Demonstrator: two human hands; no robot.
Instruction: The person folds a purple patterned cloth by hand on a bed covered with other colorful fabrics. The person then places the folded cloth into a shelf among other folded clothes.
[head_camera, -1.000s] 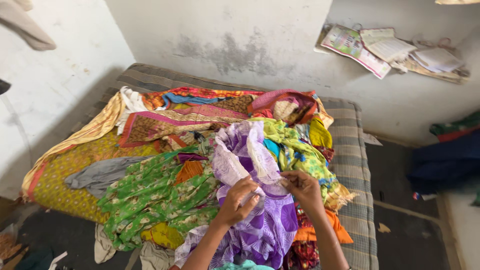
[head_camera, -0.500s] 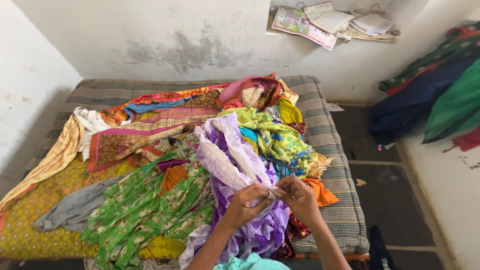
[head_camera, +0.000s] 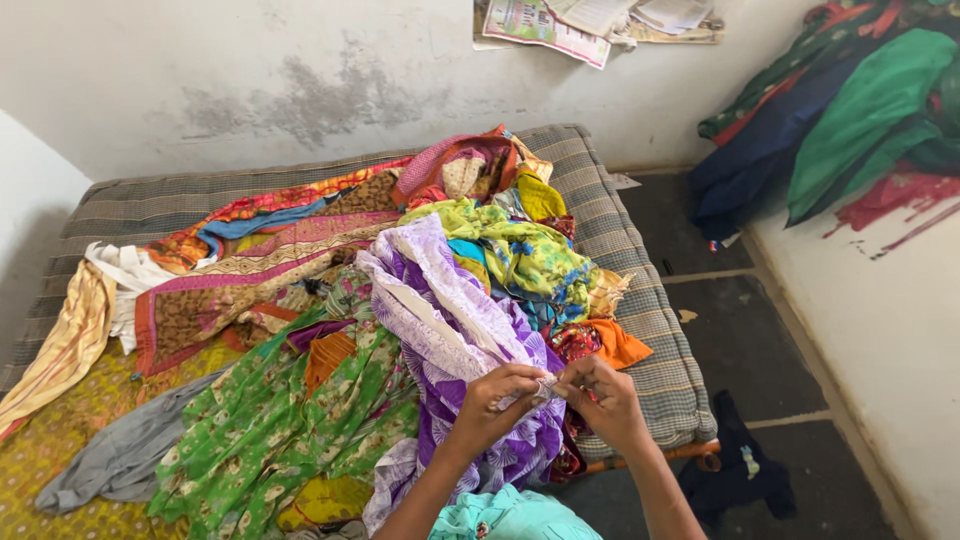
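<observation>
Our left hand (head_camera: 497, 397) and right hand (head_camera: 600, 396) both pinching the purple-white cloth's (head_camera: 450, 310) edge, over the clothes-heaped bed (head_camera: 640, 300).

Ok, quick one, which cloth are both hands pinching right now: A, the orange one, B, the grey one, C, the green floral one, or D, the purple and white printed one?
D: the left hand and right hand meet on an edge of the purple and white cloth, while the green floral cloth, the grey cloth and the orange cloth lie untouched on the bed.
</observation>
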